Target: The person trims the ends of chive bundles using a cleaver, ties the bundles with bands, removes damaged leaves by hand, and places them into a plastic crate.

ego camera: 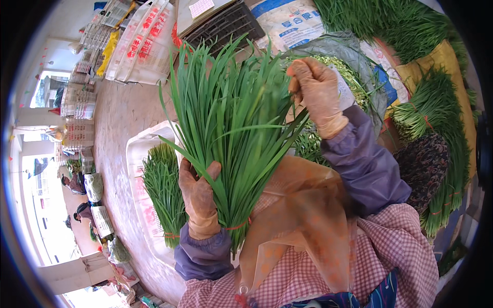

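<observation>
A large bunch of garlic chives (pixel 235 127) stands leaf tips away from me, bound near its base by a red band (pixel 238 226). My left hand (pixel 198 196), in a thin glove, grips the bunch from its left side, thumb in front of the leaves. At the right edge of the leaves is my gloved right hand (pixel 316 90), its fingers curled together. Whether a leaf is pinched between them is hidden. Beneath the bunch, a translucent apron (pixel 300 219) covers my lap.
A white plastic crate (pixel 133 161) on my left holds another banded chive bunch (pixel 163 184). Loose chives (pixel 389 23) and tied bundles (pixel 423 104) lie to the right. Ahead are a black crate (pixel 231 27) and a printed sack (pixel 292 23). Stacked white crates (pixel 142 42) line the left; people (pixel 75 183) sit farther off.
</observation>
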